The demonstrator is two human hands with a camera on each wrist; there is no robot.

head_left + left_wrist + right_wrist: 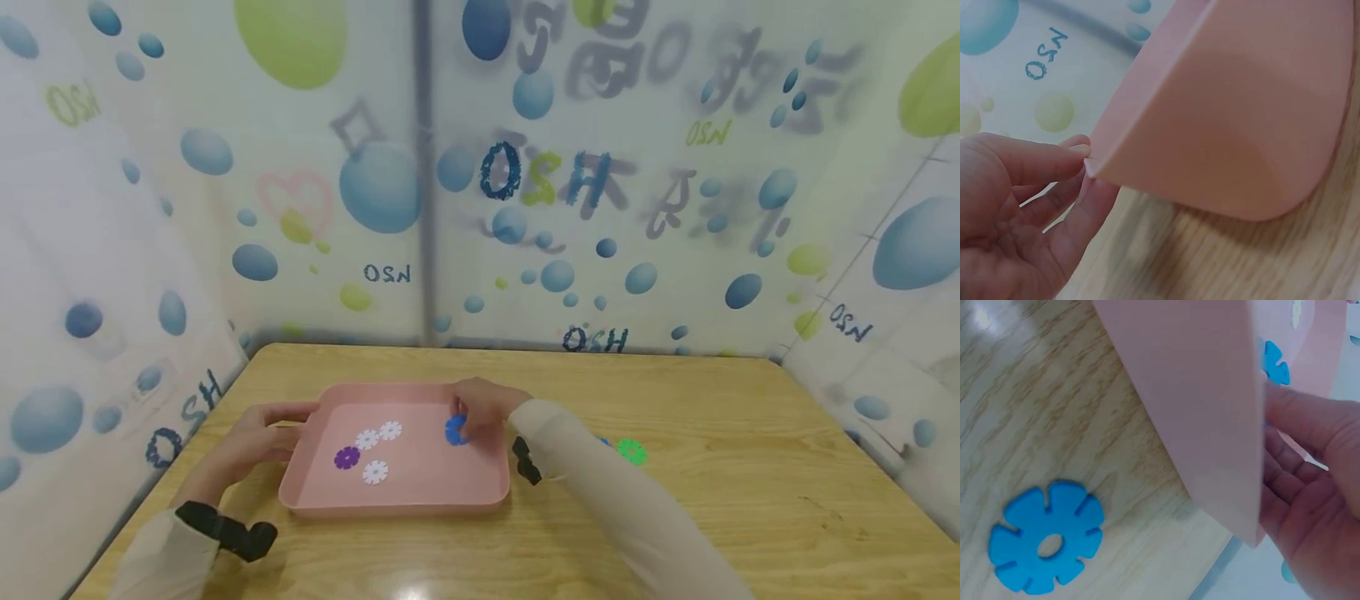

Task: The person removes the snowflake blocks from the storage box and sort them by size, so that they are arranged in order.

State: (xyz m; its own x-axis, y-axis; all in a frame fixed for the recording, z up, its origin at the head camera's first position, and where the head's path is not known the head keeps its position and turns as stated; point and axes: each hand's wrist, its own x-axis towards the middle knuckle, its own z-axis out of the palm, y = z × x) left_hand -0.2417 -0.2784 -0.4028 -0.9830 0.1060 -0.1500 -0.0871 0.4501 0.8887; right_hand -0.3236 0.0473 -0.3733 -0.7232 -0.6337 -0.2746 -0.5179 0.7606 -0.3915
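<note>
A shallow pink tray (420,487) lies on the wooden table, left of the middle. My left hand (1029,206) pinches the rim at the tray's left side, thumb and fingers on either side of the edge. Over the right end of the tray, my right hand (483,404) pinches a blue notched plastic disc (454,430), also visible past the tray wall in the right wrist view. Several more notched discs lie inside: a purple disc (347,457) and white ones, including a white disc (376,472) nearest the front. The right fingertips are partly hidden behind the tray wall.
Right of the tray, a green disc (632,452) and another blue disc (1044,540) rest on the table (750,467); the right sleeve partly covers the blue one in the head view. A curtain (480,275) printed with coloured spots hangs behind and beside the table.
</note>
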